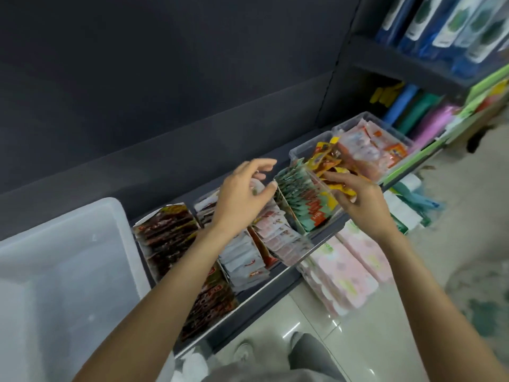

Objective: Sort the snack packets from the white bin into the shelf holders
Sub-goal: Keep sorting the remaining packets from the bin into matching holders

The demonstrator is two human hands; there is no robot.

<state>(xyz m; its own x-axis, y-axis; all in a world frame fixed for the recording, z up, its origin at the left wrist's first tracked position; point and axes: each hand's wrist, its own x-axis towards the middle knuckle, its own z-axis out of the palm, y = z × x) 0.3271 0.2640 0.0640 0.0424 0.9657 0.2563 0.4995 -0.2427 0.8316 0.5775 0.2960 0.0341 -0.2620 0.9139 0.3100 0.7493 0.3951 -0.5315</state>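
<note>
Pale floor tiles (316, 312) lie nearest, then the white bin (63, 271) at lower left, seemingly empty though blurred, and a dark shelf (270, 282) of packed holders. The left hand (242, 199) hovers above the white packets (245, 257), fingers loosely spread, holding nothing; the right hand (363, 199) pinches yellow packets (330, 166) at the clear tub (300, 150). Crowded tubs could spill packets; labels are unreadable.

No legible text; print on the snack packets (311, 208) and upper-right bottles (446, 26) too blurred to read
</note>
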